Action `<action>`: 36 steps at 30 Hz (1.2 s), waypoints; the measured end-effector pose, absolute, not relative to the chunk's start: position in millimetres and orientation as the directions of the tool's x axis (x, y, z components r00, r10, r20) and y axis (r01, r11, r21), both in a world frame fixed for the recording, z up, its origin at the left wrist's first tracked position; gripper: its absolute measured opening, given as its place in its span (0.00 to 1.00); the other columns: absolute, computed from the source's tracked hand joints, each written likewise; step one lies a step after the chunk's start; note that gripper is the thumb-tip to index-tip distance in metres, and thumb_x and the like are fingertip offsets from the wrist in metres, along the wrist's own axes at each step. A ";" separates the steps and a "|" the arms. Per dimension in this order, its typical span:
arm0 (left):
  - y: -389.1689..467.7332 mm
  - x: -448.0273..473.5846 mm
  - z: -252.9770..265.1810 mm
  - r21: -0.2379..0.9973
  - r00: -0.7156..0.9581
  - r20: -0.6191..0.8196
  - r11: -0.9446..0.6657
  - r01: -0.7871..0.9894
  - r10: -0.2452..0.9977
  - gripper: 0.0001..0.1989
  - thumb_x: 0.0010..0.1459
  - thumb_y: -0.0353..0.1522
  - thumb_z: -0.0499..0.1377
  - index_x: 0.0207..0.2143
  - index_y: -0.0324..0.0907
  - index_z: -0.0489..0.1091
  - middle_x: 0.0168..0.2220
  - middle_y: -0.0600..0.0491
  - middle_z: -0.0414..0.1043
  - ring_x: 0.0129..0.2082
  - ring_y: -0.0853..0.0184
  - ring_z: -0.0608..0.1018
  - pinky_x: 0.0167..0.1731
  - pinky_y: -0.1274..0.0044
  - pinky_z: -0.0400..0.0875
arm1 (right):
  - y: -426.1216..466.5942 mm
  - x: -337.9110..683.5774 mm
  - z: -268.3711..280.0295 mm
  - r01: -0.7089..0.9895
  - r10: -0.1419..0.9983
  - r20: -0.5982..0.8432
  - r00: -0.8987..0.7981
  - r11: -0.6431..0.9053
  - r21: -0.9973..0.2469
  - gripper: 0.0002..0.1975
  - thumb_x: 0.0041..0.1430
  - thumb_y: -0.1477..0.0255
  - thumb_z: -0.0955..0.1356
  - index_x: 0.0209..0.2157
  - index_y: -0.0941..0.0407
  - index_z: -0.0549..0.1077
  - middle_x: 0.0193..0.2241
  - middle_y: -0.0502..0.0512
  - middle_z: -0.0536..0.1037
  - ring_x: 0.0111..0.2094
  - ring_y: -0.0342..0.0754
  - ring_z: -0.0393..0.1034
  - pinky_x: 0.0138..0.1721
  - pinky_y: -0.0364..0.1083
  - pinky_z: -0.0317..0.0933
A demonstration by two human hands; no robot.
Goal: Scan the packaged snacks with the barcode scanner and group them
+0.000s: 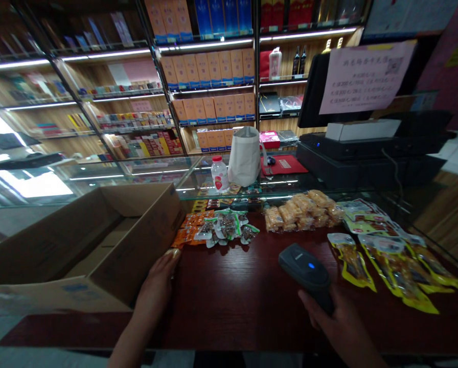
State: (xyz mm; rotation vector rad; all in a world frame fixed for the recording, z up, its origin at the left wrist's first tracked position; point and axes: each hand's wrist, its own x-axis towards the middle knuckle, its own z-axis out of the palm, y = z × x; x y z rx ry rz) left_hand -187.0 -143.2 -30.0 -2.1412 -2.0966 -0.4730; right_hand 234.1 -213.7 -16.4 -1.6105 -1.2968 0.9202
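Observation:
My right hand (334,314) grips the handle of a dark barcode scanner (303,266), its blue light lit and its head pointing forward over the dark red wooden counter (229,306). My left hand (160,278) is beside the right wall of an open cardboard box (117,271), just in front of orange snack packets (188,232). Its fingers are drawn together; a small pale, shiny bit shows at the fingertips, too blurred to name. Small clear packets with green edges (227,225) lie past it. Farther right are a pile of wrapped golden pastries (303,209) and yellow-edged snack pouches (390,260).
Behind the counter's goods, a glass display case (190,174) carries a red-capped plastic jar (219,175), a white bag (245,158) and a red folder (284,164). A monitor (313,92) with a paper notice stands at right. Stocked shelves (206,89) line the back.

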 end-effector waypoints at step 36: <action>-113.3 -213.9 -36.4 0.080 0.032 0.320 -0.060 0.995 0.947 0.29 0.56 0.23 0.46 0.58 0.42 0.71 0.62 0.48 0.68 0.63 0.60 0.68 0.62 0.67 0.62 | -221.8 237.1 -6.6 0.264 0.959 0.027 0.280 -0.050 -0.963 0.19 0.52 0.51 0.69 0.27 0.52 0.68 0.14 0.47 0.72 0.17 0.48 0.68 0.22 0.45 0.61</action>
